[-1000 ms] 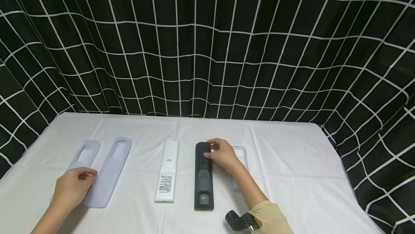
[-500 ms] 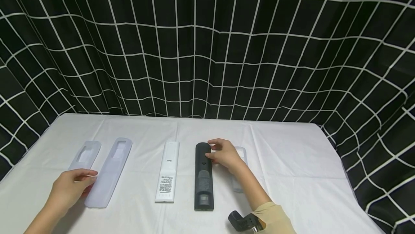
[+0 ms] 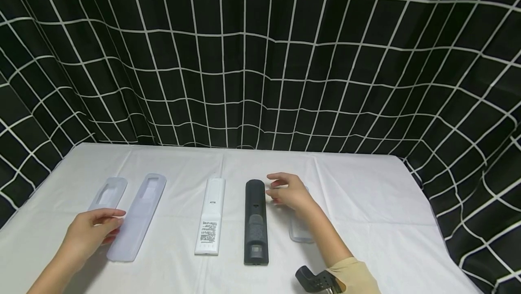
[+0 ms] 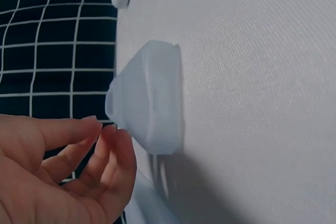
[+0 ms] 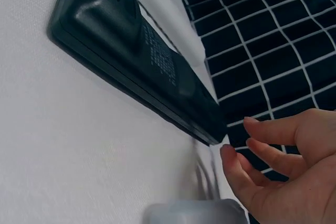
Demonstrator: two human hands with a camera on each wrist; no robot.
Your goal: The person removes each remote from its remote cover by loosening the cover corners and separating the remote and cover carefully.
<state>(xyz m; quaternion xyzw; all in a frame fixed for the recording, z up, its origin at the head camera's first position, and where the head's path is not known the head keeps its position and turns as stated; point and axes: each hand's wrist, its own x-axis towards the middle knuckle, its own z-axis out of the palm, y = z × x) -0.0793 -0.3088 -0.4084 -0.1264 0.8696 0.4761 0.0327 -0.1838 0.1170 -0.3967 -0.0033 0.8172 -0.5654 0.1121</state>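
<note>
A black remote [image 3: 256, 235] lies back side up near the middle in the head view. Just right of its upper end is my right hand [image 3: 288, 191], fingers apart, holding nothing; the right wrist view shows a gap between the fingers [image 5: 262, 153] and the black remote [image 5: 131, 45]. My left hand [image 3: 89, 233] is beside the long translucent cover [image 3: 136, 221], its fingertips at the left edge; whether they touch is unclear. Another translucent cover [image 3: 106, 201] is partly hidden behind that hand. In the left wrist view, the hand [image 4: 79, 171] has loosely bent fingers near a cover [image 4: 163, 98].
A white remote [image 3: 210, 217] lies label side up between the long cover and the black remote. Under my right forearm, a third translucent cover [image 3: 300, 233] is partly hidden. The white-clothed table [image 3: 366, 190] ends at a black gridded curtain [image 3: 252, 59].
My right hand has moved off the black remote, a little to the right. My left hand has barely shifted beside the long cover.
</note>
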